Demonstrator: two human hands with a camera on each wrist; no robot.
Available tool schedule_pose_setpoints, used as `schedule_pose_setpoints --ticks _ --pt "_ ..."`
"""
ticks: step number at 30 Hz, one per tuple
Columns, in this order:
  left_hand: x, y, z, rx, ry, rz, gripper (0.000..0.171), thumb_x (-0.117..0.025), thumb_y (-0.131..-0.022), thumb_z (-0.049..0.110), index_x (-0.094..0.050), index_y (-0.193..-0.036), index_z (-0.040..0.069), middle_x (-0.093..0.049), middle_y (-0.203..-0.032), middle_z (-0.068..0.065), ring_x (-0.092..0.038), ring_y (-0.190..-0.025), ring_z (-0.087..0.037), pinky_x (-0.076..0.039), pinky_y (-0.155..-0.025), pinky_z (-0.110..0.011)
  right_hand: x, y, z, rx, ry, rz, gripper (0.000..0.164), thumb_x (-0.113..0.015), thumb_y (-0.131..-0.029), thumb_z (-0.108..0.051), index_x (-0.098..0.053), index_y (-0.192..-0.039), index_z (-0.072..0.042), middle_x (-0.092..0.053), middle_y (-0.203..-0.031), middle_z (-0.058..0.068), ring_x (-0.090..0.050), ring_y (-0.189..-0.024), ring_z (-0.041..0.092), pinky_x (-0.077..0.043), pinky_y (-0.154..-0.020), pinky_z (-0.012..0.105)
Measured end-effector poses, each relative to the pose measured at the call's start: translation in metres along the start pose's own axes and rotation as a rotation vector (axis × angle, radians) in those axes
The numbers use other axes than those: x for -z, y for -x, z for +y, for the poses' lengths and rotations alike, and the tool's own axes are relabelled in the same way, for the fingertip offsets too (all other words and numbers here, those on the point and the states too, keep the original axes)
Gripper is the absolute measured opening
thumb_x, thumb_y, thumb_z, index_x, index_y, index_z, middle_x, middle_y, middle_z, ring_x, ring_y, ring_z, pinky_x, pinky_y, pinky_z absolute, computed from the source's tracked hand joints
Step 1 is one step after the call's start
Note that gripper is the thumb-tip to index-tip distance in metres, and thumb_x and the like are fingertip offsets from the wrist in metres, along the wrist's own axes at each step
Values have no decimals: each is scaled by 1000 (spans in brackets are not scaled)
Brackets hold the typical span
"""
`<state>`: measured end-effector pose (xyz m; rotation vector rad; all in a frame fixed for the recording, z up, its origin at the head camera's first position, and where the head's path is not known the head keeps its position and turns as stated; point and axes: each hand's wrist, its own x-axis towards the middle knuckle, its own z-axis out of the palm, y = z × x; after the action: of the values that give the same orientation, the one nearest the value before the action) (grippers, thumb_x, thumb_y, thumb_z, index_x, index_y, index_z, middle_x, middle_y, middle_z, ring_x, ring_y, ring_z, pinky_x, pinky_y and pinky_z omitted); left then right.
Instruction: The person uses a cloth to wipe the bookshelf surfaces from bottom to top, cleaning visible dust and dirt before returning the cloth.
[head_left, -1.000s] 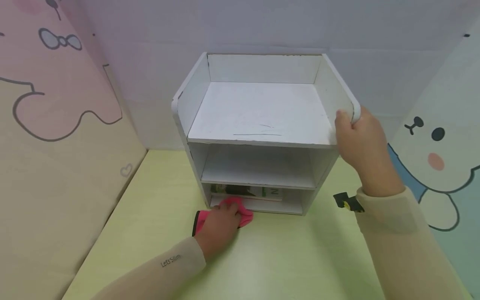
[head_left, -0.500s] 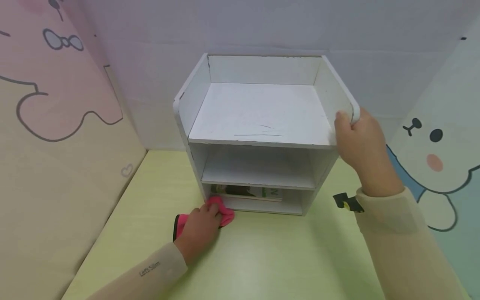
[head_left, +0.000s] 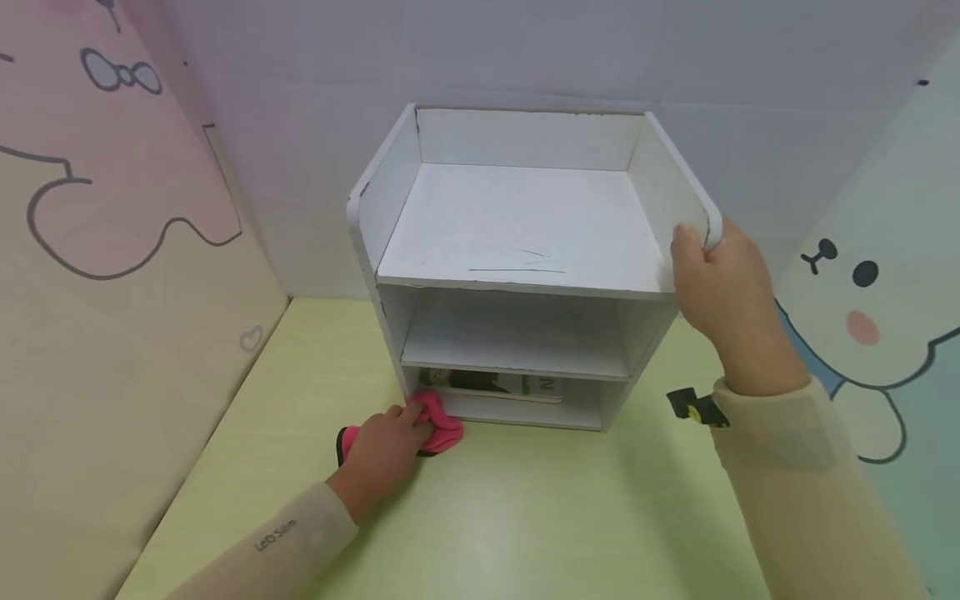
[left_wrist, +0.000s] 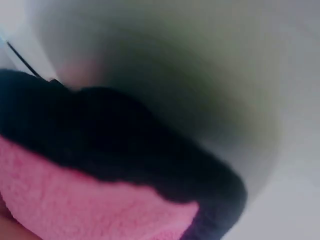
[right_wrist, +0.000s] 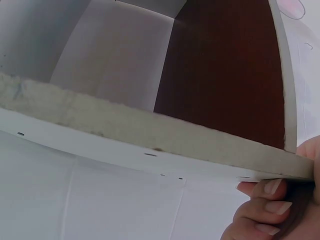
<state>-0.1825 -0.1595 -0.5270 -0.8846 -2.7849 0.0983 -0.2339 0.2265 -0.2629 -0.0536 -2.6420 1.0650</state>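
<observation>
A white shelf unit (head_left: 517, 221) with an open top and two compartments below stands on the table in the head view. At its lower left front corner, my left hand (head_left: 386, 454) holds a pink cloth (head_left: 444, 432) with black edging, bunched under the fingers on the tabletop. That cloth (left_wrist: 100, 205) fills the lower part of the left wrist view. My right hand (head_left: 723, 296) grips the front end of the unit's right side panel, thumb on the inner face. In the right wrist view its fingers (right_wrist: 265, 210) curl beneath the panel edge (right_wrist: 175, 137).
Inside the bottom compartment lies a book (head_left: 495, 383) with a green and white spine. The pale yellow-green table (head_left: 540, 517) meets a left wall (head_left: 142, 367) and a right wall (head_left: 877, 250) with cartoon prints. A plain back wall (head_left: 525, 50) rises behind the unit.
My left hand has slid left along the front of the bottom shelf with the cloth, from near the book to the unit's left corner. The right hand keeps its grip in place.
</observation>
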Motion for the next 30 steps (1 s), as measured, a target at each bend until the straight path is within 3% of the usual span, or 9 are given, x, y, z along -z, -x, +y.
schedule_pose_setpoints --ticks 8,13,16,20,23,26,30 --pt "2 -3 -3 -24 -9 -42 23 -75 -88 4 -70 -107 16 -56 -104 -6 -49 -73 -21 -41 -52 -30 -3 1 0 2 -5 39 71 -29 -106 -51 -47 -141 8 -57 -130 30 -52 -101 40 -44 -78 57" --pt "8 -10 -4 -49 3 5 23 -73 -89 6 -72 -109 17 -60 -109 -8 -57 -79 -24 -48 -53 -32 -6 -1 2 11 -27 75 66 -30 -105 -50 -50 -132 7 -58 -122 28 -52 -96 39 -43 -73 54" --pt "17 -12 -4 -41 26 63 23 -71 -88 3 -73 -107 16 -60 -109 -8 -61 -84 -26 -51 -53 -35 -7 -1 3 22 -27 65 68 -31 -105 -51 -49 -136 7 -58 -127 29 -53 -100 40 -45 -76 58" --pt "35 -11 3 0 135 140 29 -72 -84 0 -74 -108 16 -61 -106 -8 -63 -83 -23 -50 -51 -32 -7 7 6 44 -41 40 70 -34 -105 -52 -41 -152 -1 -55 -137 26 -54 -107 39 -47 -86 61" --pt "50 -11 12 35 244 175 34 -75 -83 1 -74 -114 16 -63 -109 -7 -65 -85 -20 -52 -55 -31 -9 23 13 63 -44 64 66 -40 -104 -50 -36 -156 -10 -58 -119 19 -53 -95 32 -50 -75 47" --pt "62 -12 21 61 341 205 38 -77 -84 3 -74 -120 16 -65 -114 -6 -67 -94 -20 -57 -67 -33 -16 46 22 98 -45 140 61 -48 -104 -44 -37 -156 -13 -54 -100 10 -48 -83 23 -41 -65 33" --pt "74 -16 31 76 474 238 40 -77 -87 5 -69 -126 13 -66 -121 -5 -66 -105 -21 -58 -83 -37 -32 81 32 175 -134 228 51 -56 -104 -23 -46 -151 -8 -57 -99 5 -53 -87 13 -42 -77 22"
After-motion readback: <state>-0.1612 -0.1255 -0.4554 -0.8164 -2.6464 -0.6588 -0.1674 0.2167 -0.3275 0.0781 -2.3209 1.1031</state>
